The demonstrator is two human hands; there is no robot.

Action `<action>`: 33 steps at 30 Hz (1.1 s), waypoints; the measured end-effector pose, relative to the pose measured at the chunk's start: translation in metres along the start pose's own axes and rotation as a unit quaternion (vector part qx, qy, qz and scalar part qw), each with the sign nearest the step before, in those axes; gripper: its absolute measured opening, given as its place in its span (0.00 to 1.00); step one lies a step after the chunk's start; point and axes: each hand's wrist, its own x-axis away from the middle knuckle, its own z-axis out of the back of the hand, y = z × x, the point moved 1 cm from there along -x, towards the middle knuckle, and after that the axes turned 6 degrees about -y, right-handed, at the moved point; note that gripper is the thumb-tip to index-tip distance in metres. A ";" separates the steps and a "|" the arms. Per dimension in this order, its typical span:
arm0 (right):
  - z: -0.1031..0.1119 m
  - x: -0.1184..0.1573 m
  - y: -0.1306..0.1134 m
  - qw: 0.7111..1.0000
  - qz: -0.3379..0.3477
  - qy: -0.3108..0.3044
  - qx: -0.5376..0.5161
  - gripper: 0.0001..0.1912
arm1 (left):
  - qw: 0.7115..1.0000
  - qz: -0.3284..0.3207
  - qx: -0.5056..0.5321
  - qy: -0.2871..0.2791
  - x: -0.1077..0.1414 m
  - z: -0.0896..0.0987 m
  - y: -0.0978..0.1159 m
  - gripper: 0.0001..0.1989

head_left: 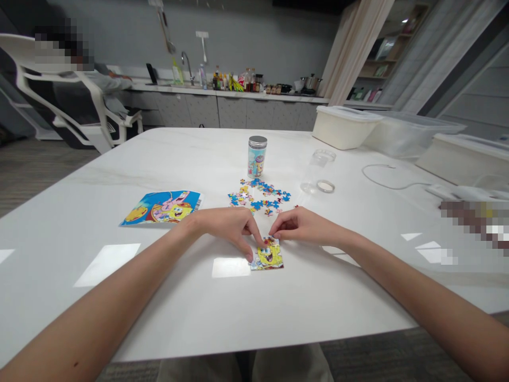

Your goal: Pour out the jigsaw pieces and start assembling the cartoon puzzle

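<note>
A small joined section of a yellow cartoon puzzle (270, 255) lies on the white table near its front edge. My left hand (234, 228) touches its upper left part, with index finger and thumb apart. At its top edge, the fingertips of my right hand (296, 225) are pressed together; whatever is between them is too small to make out. Loose puzzle pieces (259, 204) are scattered just beyond my hands. To the left lies a blue picture sheet (163, 207) showing cartoon figures, partly behind my left wrist.
Behind the pieces stands a closed printed can (256, 158). A clear jar (315, 171) and a round lid (325, 186) are right of it. Lidded bins (345, 128) and a white cable (392, 185) occupy the right side. A person (113, 85) sits at the far left.
</note>
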 end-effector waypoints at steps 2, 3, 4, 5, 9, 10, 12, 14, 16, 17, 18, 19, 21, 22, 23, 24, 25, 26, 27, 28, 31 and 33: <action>-0.001 0.001 -0.001 1.000 0.002 0.005 0.018 0.06 | 1.000 0.000 -0.003 -0.001 0.000 0.000 0.000 0.18; -0.002 0.001 -0.002 1.000 0.002 0.010 0.029 0.06 | 1.000 -0.002 -0.002 -0.002 0.000 0.000 -0.001 0.18; -0.003 0.001 -0.002 0.999 0.002 0.014 0.041 0.06 | 1.000 -0.005 -0.001 -0.003 0.000 0.000 -0.001 0.18; -0.004 0.002 -0.003 0.998 0.004 0.018 0.055 0.06 | 1.000 -0.008 0.000 -0.002 0.000 -0.001 -0.001 0.18; -0.005 0.005 -0.007 0.992 0.021 0.028 0.125 0.05 | 1.000 -0.023 -0.002 0.002 -0.001 -0.001 -0.004 0.18; -0.006 0.005 -0.007 0.989 0.025 0.029 0.144 0.05 | 1.000 -0.024 -0.002 0.001 -0.001 -0.001 -0.004 0.18; -0.006 0.006 -0.008 0.983 0.029 0.032 0.176 0.04 | 1.000 -0.021 0.000 -0.004 -0.001 -0.001 -0.005 0.18; -0.005 0.007 -0.008 0.981 0.029 0.029 0.190 0.05 | 1.000 -0.014 0.000 -0.004 -0.001 -0.001 -0.004 0.18; -0.003 0.008 -0.009 0.981 0.031 0.018 0.189 0.06 | 1.000 -0.012 -0.002 0.001 -0.001 -0.001 -0.004 0.18; -0.001 0.008 -0.009 0.982 0.034 0.013 0.187 0.06 | 1.000 -0.013 -0.003 0.003 -0.001 -0.001 -0.003 0.18; 0.000 0.009 -0.010 0.982 0.037 0.011 0.183 0.07 | 1.000 -0.016 -0.003 0.006 -0.001 -0.002 -0.003 0.18; 0.002 0.009 -0.010 0.983 0.041 0.012 0.178 0.07 | 1.000 -0.019 -0.003 0.008 -0.001 -0.002 -0.003 0.18; 0.005 0.010 -0.010 0.984 0.043 0.028 0.173 0.07 | 1.000 -0.023 0.002 0.013 -0.001 -0.002 -0.002 0.18; 0.007 0.010 -0.010 0.983 0.041 0.041 0.173 0.07 | 1.000 -0.024 0.005 0.014 0.000 -0.002 -0.001 0.18; 0.008 0.009 -0.009 0.982 0.038 0.054 0.176 0.08 | 1.000 -0.025 0.009 0.015 0.000 -0.002 -0.001 0.19; 0.009 0.009 -0.008 0.981 0.034 0.067 0.181 0.08 | 0.999 -0.026 0.014 0.013 0.000 -0.001 -0.001 0.20; 0.010 0.008 -0.007 0.979 0.030 0.080 0.187 0.08 | 0.999 -0.028 0.019 0.012 0.001 0.000 -0.001 0.21; 0.011 0.008 -0.006 0.976 0.028 0.092 0.193 0.08 | 0.999 -0.032 0.026 0.014 0.002 0.001 -0.002 0.21; 0.012 0.007 -0.004 0.973 0.029 0.104 0.202 0.08 | 0.999 -0.035 0.032 0.018 0.003 0.002 -0.003 0.21; 0.013 0.006 -0.002 0.969 0.032 0.118 0.213 0.08 | 0.998 -0.034 0.038 0.023 0.005 0.004 -0.005 0.21; 0.016 0.005 0.003 0.949 0.039 0.167 0.263 0.08 | 0.998 -0.013 0.047 0.033 0.007 0.008 -0.011 0.21; 0.018 0.005 0.006 0.935 0.030 0.199 0.294 0.08 | 0.998 0.011 0.045 0.031 0.008 0.009 -0.014 0.22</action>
